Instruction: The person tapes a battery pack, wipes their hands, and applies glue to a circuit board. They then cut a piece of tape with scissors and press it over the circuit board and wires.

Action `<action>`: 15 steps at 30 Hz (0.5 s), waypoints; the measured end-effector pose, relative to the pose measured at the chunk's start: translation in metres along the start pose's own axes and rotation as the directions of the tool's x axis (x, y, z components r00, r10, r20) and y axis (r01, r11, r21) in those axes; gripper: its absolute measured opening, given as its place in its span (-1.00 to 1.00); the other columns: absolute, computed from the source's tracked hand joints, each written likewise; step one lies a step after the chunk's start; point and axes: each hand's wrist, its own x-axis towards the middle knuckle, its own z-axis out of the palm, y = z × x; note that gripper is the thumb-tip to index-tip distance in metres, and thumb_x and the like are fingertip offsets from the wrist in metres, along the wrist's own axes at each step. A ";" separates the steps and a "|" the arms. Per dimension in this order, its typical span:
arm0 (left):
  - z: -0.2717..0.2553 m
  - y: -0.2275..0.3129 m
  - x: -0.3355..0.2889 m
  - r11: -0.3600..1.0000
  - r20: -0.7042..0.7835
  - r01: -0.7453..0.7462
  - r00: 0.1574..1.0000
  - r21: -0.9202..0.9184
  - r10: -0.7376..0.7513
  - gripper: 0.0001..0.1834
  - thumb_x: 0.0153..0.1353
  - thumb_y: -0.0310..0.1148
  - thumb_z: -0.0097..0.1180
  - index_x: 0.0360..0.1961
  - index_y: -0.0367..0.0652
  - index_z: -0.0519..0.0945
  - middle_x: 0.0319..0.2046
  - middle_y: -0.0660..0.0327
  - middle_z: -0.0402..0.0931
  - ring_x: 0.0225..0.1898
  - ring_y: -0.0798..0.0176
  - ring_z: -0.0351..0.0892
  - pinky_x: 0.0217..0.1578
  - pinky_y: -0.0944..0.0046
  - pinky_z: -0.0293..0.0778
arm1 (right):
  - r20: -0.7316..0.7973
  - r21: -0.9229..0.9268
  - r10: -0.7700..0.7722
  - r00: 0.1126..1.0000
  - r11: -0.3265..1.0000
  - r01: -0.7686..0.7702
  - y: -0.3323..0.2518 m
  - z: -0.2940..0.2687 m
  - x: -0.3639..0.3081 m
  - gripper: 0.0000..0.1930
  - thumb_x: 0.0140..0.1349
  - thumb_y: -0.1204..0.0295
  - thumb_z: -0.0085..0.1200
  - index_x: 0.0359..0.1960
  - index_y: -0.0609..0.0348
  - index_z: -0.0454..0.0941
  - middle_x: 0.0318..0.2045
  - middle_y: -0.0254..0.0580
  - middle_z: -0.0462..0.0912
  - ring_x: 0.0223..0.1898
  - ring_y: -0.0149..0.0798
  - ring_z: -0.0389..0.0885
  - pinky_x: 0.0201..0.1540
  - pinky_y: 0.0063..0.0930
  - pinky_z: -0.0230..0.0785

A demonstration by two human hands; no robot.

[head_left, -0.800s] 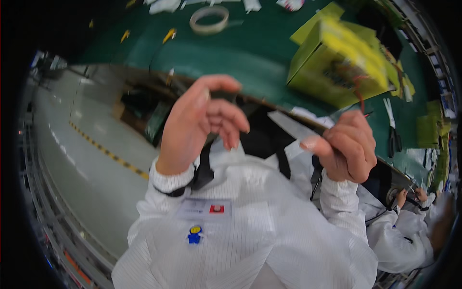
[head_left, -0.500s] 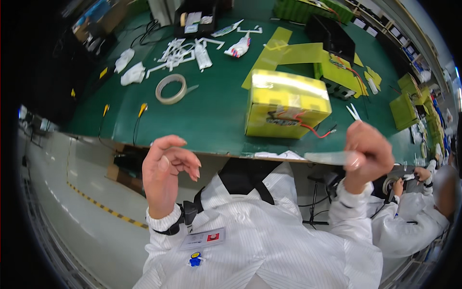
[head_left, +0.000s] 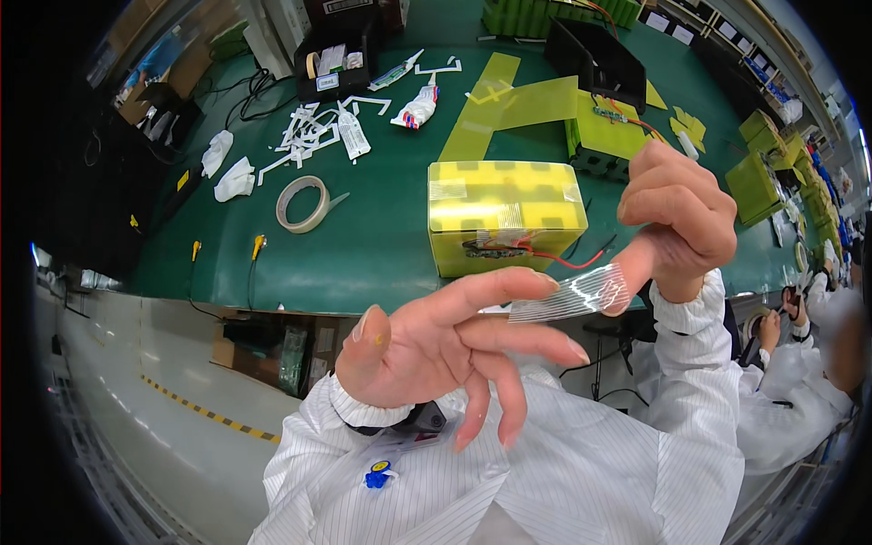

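A strip of clear fibre tape stretches between my two hands in front of my chest. My right hand is closed and pinches its right end. My left hand has its fingers spread, the index fingertip touching the strip's left end. Just beyond the hands, on the green bench, stands a yellow wrapped battery pack with red and black wires at its front.
A tape roll lies left of the pack. Farther back are white paper scraps, yellow sheets, a black box and green cell blocks. Another person in a white coat works at right.
The view has tilted down onto the bench. Both hands have come together at centre, and the tape strip now spans between them; earlier my right hand held it alone.
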 end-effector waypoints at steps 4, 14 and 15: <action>0.001 0.001 -0.004 0.993 -0.060 0.036 0.998 0.114 -0.029 0.16 0.25 0.48 -0.37 0.38 -0.53 -0.08 0.26 -0.51 0.14 -0.22 -0.30 0.66 -0.62 0.19 0.60 | 0.058 0.043 -0.025 0.998 0.999 0.023 -0.004 0.000 -0.002 -0.31 -0.33 -0.18 0.33 -0.56 0.33 0.48 -0.65 -0.27 0.45 -0.64 -0.29 0.34 -0.61 -0.49 0.13; 0.017 0.006 -0.009 0.696 -0.279 0.091 0.946 0.712 0.162 0.03 0.11 0.37 0.06 0.25 -0.42 0.35 0.19 -0.14 0.44 -0.15 0.05 0.65 -0.52 0.35 0.56 | 0.447 -0.005 0.637 0.628 0.704 -0.710 -0.005 -0.042 0.003 -0.63 -0.10 0.29 0.54 -0.37 0.26 0.65 -0.52 -0.37 0.62 -0.57 -0.57 0.41 -0.55 -0.66 0.24; 0.017 0.005 -0.008 0.503 -0.230 0.090 0.947 0.860 0.223 -0.05 0.11 0.25 0.17 0.25 -0.40 0.37 0.18 -0.08 0.46 -0.16 0.09 0.64 -0.50 0.35 0.55 | 0.445 -0.003 0.632 0.634 0.710 -0.705 -0.014 -0.040 0.005 -0.63 -0.10 0.29 0.54 -0.37 0.26 0.65 -0.52 -0.37 0.62 -0.57 -0.57 0.41 -0.55 -0.66 0.24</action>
